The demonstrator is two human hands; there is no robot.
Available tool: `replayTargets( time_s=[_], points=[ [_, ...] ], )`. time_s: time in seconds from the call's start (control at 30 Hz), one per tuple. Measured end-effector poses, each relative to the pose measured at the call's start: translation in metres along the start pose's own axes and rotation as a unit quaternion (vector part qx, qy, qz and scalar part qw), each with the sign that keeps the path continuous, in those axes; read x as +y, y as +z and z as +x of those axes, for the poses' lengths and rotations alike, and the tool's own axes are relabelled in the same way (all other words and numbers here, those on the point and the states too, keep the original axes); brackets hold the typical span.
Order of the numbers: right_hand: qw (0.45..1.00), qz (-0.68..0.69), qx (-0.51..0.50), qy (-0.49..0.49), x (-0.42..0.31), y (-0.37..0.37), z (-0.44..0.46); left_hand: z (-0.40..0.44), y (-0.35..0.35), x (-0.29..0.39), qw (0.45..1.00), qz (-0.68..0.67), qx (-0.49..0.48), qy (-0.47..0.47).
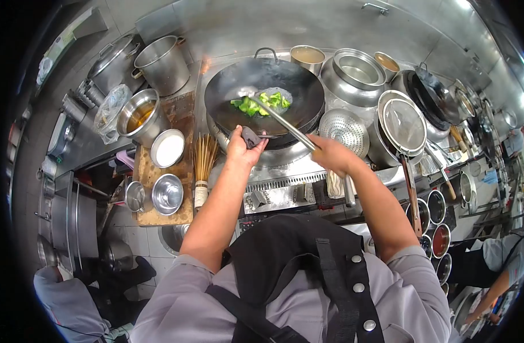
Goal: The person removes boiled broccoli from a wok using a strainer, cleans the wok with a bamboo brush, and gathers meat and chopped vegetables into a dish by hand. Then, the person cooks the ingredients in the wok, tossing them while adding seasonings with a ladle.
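Wok, black, round, metal, one far loop handle (305,86): set on the range; contains bright green chopped vegetables (265,104), slightly right of centre.
Left hand (246,148): at the near rim, fingers pinching a dark grey folded cloth (251,137), probably as a guard against heat while steadying the wok.
Right hand (333,156): fingers wrapped round a long silver metal utensil (285,123), head blurred among the vegetables; the long shaft presumably keeps the hand off the heat.
Perforated round metal skimmer (344,132): right of the wok, likely for easy reach.
Bundled tan thin sticks (204,163): left, near.
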State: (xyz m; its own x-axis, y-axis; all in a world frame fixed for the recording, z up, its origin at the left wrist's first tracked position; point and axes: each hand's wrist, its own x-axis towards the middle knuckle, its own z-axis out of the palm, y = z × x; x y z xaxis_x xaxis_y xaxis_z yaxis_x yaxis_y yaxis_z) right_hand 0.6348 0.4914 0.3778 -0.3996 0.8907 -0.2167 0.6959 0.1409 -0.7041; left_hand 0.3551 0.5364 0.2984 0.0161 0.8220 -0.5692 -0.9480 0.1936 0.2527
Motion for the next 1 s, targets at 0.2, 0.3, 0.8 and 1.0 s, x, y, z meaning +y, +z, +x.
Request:
replayTargets(
  time_s=[0.2,0.3,0.8,1.0],
  points=[
    [0.954,-0.262,0.139,-0.05,0.026,0.014,-0.104,0.02,-0.001,0.016,0.993,0.053,0.002,-0.102],
    [0.991,0.114,0.009,0.07,-0.001,-0.016,-0.159,0.002,0.001,0.003,0.99,0.122,-0.015,-0.068],
    [0.988,0.128,0.047,0.068,0.023,0.011,-0.119,-0.084,-0.087,-0.041,0.991,0.126,-0.024,-0.03],
    [0.966,0.215,-0.047,0.134,-0.008,-0.048,-0.174,-0.057,0.009,-0.011,0.995,0.102,-0.011,-0.013]
  ],
)
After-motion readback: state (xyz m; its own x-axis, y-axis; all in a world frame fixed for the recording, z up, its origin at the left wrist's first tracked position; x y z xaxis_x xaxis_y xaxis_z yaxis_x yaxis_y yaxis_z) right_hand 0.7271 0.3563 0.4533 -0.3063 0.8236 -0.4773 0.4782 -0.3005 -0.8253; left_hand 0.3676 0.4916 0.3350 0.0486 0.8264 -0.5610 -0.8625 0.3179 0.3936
